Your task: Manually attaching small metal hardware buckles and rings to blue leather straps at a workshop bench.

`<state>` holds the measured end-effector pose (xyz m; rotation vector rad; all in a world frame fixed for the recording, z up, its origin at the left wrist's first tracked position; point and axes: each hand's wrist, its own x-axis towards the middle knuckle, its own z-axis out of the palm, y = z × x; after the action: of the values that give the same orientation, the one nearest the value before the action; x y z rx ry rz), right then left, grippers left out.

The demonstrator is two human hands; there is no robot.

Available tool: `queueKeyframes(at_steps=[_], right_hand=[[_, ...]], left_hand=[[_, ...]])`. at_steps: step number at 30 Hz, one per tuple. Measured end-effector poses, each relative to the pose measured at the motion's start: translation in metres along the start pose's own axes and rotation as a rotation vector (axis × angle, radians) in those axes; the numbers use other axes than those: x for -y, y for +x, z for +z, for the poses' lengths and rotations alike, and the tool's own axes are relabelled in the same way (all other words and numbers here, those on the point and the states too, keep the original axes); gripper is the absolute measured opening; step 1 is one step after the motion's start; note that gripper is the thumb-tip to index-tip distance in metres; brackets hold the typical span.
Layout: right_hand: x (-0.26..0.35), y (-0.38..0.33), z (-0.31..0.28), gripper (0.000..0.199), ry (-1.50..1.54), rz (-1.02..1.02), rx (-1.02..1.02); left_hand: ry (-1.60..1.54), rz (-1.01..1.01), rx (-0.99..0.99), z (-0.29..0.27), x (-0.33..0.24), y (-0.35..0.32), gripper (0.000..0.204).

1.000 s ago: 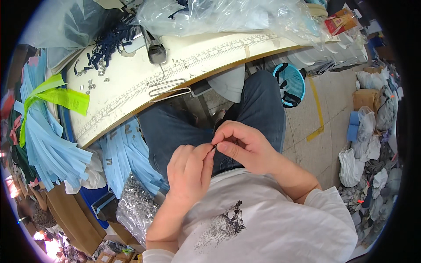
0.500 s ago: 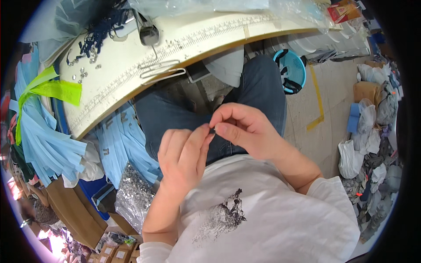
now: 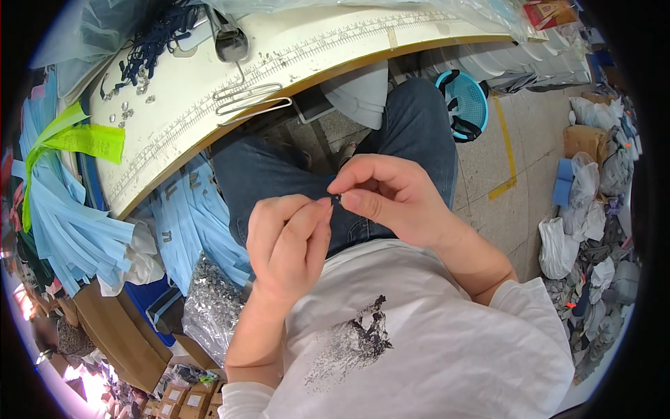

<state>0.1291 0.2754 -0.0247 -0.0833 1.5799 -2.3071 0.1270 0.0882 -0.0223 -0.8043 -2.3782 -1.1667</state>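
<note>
Above my lap, both hands meet fingertip to fingertip at a small dark piece point(image 3: 337, 199), too small to name. My left hand point(image 3: 286, 241) pinches at its left side, thumb and forefinger together. From the right, my right hand point(image 3: 399, 201) grips it between thumb and bent forefinger. Fingers cover most of the piece. Ahead on the white table point(image 3: 188, 115) lie a tangle of dark blue cords point(image 3: 155, 47) and several small shiny pieces point(image 3: 124, 112). A bent metal wire holder point(image 3: 251, 100) sits at the table's edge, close to a dark metal scoop-like part point(image 3: 231, 43).
Light blue fabric strips point(image 3: 73, 223), tied with a lime green band point(image 3: 87, 140), hang at the left. Below them are a clear bag of shiny pieces point(image 3: 213, 307) and a cardboard box point(image 3: 118, 335). A blue basket point(image 3: 466, 105) stands beyond my right knee; bagged fabric point(image 3: 558, 248) lies far right.
My hands stay together and have shifted slightly, with the right forefinger and thumb a little farther left. A bit more of the dark piece shows between the fingertips. The view has moved slightly.
</note>
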Motion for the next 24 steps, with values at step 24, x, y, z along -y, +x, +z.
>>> queueKeyframes(at_steps=[24], right_hand=[[-0.0033,0.0035,-0.0045,0.021,-0.549,-0.368,-0.043]], left_hand=[[0.056,0.018,0.053,-0.0019,-0.0006,0.0018,0.033]])
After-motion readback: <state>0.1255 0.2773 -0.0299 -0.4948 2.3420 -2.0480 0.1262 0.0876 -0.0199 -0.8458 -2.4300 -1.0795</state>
